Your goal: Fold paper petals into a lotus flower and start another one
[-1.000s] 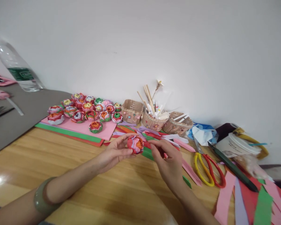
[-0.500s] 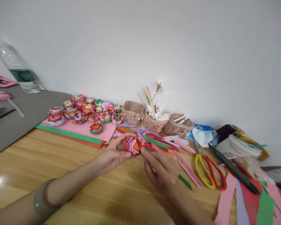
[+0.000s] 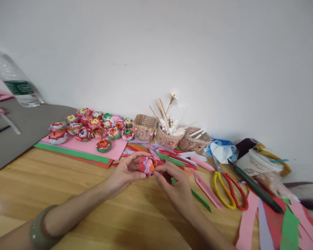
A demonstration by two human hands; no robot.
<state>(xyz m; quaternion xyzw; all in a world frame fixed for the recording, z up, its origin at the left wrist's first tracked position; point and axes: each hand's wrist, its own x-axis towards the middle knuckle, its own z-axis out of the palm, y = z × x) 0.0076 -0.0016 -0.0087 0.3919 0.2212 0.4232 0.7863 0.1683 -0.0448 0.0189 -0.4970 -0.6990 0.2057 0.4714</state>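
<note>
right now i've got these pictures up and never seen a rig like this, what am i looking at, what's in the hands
There is no robot here: these are a person's two bare hands. Every picture comes from one camera worn on the head, looking forward and down.

The left hand holds a small, layered, paper-like flower in red, pink and orange; the right hand has its fingertips at the flower's edge.

On the light wooden table are similar flowers on a flat pink sheet, loose coloured strips, scissors with yellow and red handles, and three decorated brown containers.
</note>
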